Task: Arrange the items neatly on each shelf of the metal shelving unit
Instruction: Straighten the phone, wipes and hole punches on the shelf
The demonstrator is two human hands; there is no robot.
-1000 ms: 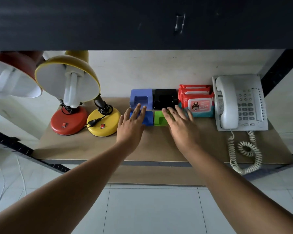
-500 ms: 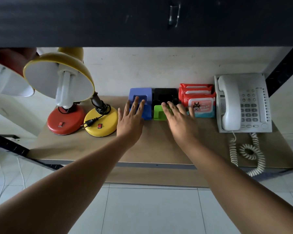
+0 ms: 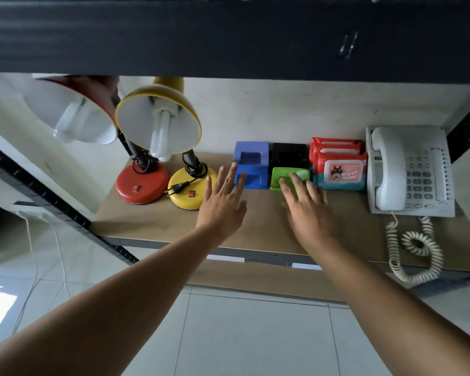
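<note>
On the wooden shelf [image 3: 258,226] a blue hole punch [image 3: 253,177] and a green hole punch [image 3: 289,175] sit side by side in front of a lilac one [image 3: 251,153] and a black one [image 3: 289,154]. My left hand [image 3: 223,202] is flat with spread fingers, its fingertips on the blue punch's front. My right hand [image 3: 307,210] is also flat, fingertips resting on the green punch. Neither hand grips anything. Red wet-wipe packs [image 3: 339,169] stand right of the punches.
A red-based lamp [image 3: 141,183] and a yellow-based lamp [image 3: 192,189] stand at the left, shades tilted forward. A white telephone [image 3: 410,169] lies at the right, its coiled cord [image 3: 415,248] hanging over the shelf edge. A dark shelf [image 3: 228,36] runs overhead; tiled floor lies below.
Both hands pushed the blue and green punches back against the rear pair. The view has shifted, so the shelf's items sit further right in frame.
</note>
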